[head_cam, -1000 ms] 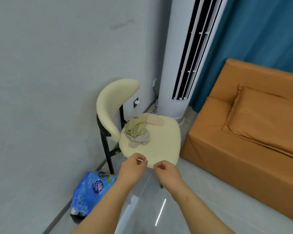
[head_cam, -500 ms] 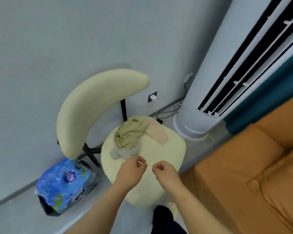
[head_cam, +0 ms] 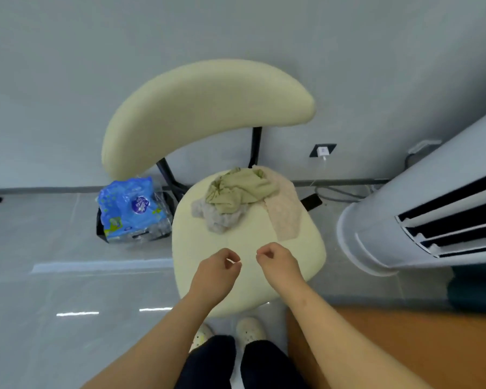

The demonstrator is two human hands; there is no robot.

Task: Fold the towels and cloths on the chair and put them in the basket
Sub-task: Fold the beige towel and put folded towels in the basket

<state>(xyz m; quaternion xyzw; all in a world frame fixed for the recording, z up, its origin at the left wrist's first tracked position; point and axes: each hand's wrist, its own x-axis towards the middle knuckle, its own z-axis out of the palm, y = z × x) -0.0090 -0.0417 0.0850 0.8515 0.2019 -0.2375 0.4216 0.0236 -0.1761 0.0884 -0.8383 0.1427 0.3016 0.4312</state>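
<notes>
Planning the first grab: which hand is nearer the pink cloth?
Right. The right hand hovers over the seat, just in front of the pink cloth; the left hand is farther off, to the left.

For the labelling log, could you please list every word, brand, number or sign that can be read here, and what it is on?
Nothing can be read with certainty.
Blue pack on the floor: round purple logo with white characters, too blurred to read.
Same pack, lower edge: small print, too small to read.
Chair, cloths, air conditioner, wall socket: no text visible.
</notes>
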